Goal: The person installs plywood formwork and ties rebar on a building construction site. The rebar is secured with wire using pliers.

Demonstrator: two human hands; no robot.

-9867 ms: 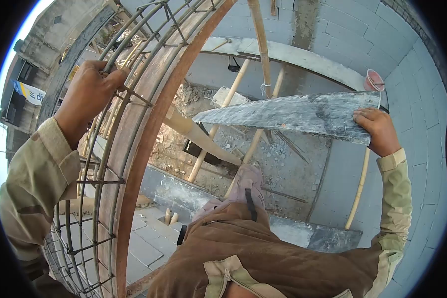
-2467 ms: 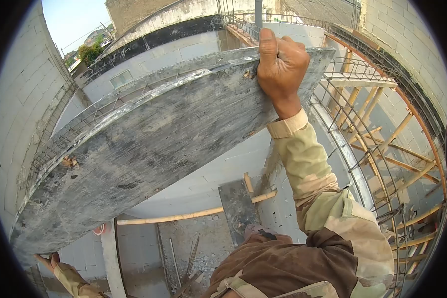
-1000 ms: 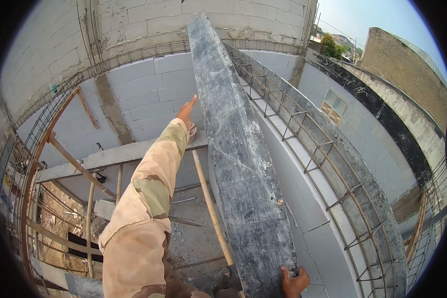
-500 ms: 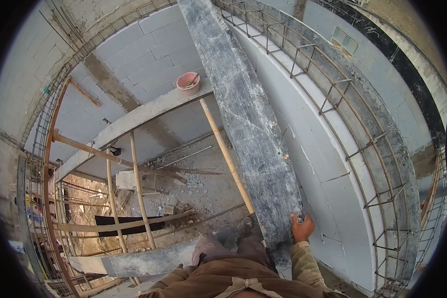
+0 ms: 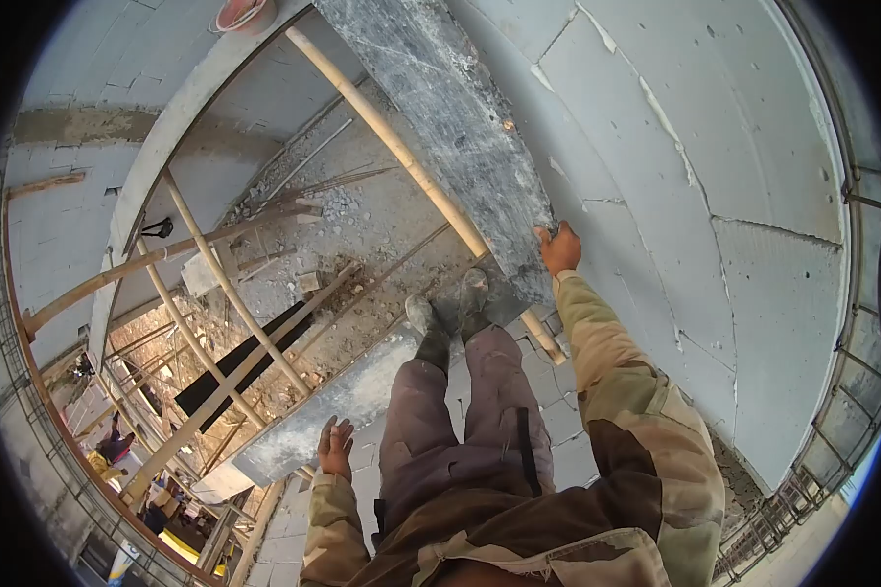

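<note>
The right hand point(image 5: 560, 248) grips the lower right edge of a long grey board point(image 5: 450, 127), fingers curled over its rim near the bottom end. The board is streaked with dried cement and runs up and to the left from the hand to the top of the view, lying close along the curved block wall point(image 5: 715, 147) on its right; whether it touches the wall cannot be told. Just left of the board, a bamboo pole point(image 5: 401, 157) slants almost parallel to it and passes under its lower end. The left hand point(image 5: 336, 448) hangs low beside the person's thigh, fingers loosely spread and holding nothing, just over the near end of a cement-stained plank point(image 5: 333, 406). Both boots point(image 5: 448, 311) stand at the board's lower end. Further left, more bamboo props point(image 5: 220, 284) cross above rubble on the ground point(image 5: 362, 225) below. A pink bucket point(image 5: 245, 14) sits on a ledge at the top.
</note>
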